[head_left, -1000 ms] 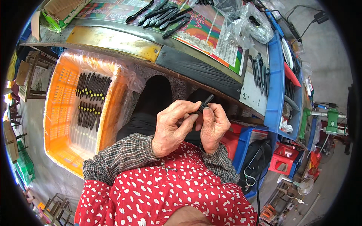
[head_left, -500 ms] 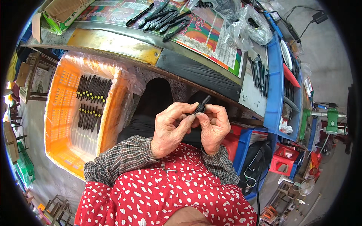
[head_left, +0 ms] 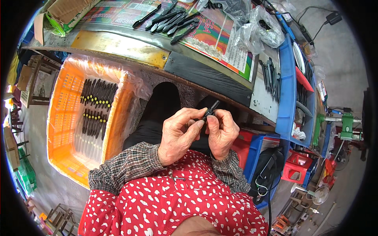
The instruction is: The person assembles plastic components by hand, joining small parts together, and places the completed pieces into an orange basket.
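Inspector A: 1 workbench (head_left: 118, 43) spans the top of the view, its metal edge curving with the lens. A printed colourful sheet (head_left: 220, 35) lies on it.

Inspector B: Noted. Next in size?

Inspector A: An orange plastic crate (head_left: 63, 129) at the person's left, lined with clear film. 2 rows of black-handled pieces (head_left: 96, 106) lie inside it, well apart from the hands.

Inspector B: And to the right?

Inspector A: A blue shelf unit (head_left: 289, 90) stands at the bench end, with slim dark tools (head_left: 271, 76) lying just beside it. Crumpled clear bags (head_left: 260, 31) sit on the bench near the top.

Inspector B: Anything else on the bench?

Inspector A: A loose pile of black tools (head_left: 169, 21) on the printed sheet, far from both hands.

Inspector B: State of the hands?

Inspector A: Both are held over the lap, below the bench edge, touching each other. The left hand (head_left: 179, 135) has its fingers curled in, thumb and forefinger pinched on a small black piece (head_left: 210, 112). The right hand (head_left: 222, 133) is likewise closed, its fingertips clamped on the same piece from the other side.

Inspector B: Position of that piece?

Inspector A: Between the 2 sets of fingertips, its upper end sticking up and tilted to the right. Its lower part is hidden by the fingers.
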The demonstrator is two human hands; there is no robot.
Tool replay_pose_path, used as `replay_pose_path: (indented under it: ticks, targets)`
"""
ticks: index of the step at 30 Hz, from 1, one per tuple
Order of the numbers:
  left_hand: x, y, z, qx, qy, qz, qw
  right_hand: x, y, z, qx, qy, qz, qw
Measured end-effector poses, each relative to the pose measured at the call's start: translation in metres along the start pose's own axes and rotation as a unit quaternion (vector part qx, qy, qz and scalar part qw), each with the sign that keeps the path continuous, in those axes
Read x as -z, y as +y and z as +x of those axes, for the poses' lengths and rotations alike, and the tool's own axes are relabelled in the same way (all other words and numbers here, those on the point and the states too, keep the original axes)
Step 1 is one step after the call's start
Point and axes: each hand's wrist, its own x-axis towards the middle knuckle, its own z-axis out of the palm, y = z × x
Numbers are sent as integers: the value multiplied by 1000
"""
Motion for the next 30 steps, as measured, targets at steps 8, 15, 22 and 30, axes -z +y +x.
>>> replay_pose_path:
  ticks: [8, 15, 22, 30]
  targets:
    - [-2, -2, 1, -12, 6, 10, 1000, -2, -1, 7, 80, 8, -71, 994]
    - [-1, -3, 1, -11, 8, -9, 1000, -5, 2, 9, 84, 3, -74, 994]
    - [-2, 5, -1, 31, -1, -47, 998, -13, 3, 4, 46, 75, 39, 995]
    - [-2, 10, -2, 54, -11, -60, 997, -16, 4, 2, 120, 109, 60, 985]
